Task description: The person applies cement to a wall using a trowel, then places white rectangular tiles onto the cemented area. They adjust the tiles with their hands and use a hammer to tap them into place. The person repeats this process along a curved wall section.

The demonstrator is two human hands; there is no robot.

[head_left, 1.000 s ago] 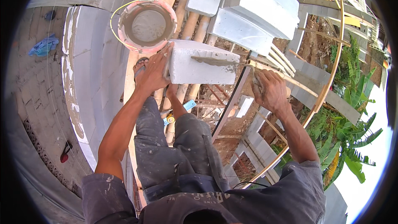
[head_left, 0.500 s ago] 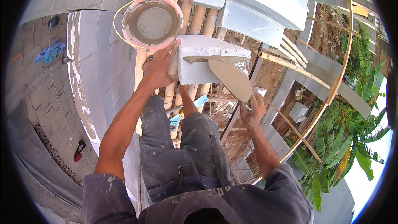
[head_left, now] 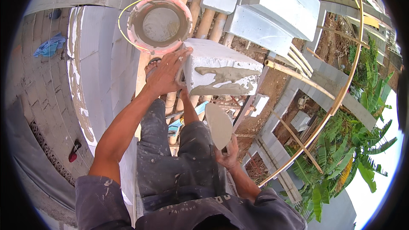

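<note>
My left hand (head_left: 166, 71) presses against the left end of a pale grey-white lightweight block (head_left: 226, 55), its fingers bent along the edge. Wet grey mortar (head_left: 221, 76) is smeared in uneven streaks over the block's near face, with bare white patches showing through. In my right hand (head_left: 228, 155) is a trowel; its mortar-coated blade (head_left: 219, 125) hangs below the block, apart from it and above my right knee. The fingers close around the handle, which is mostly hidden. A pink bucket (head_left: 131, 27) of grey mortar stands just beyond my left hand.
More blocks (head_left: 277, 6) are stacked at the far right on bamboo poles (head_left: 211, 27). A block wall (head_left: 98, 68) with mortar along its edge runs at my left. Below lie a blue-handled saw (head_left: 175, 124) and bare earth. A bent bamboo rail (head_left: 336, 106) crosses at right.
The trowel has come off the block's face and moved down toward me with my right hand. Mortar now covers much more of that face. My left hand stays on the block.
</note>
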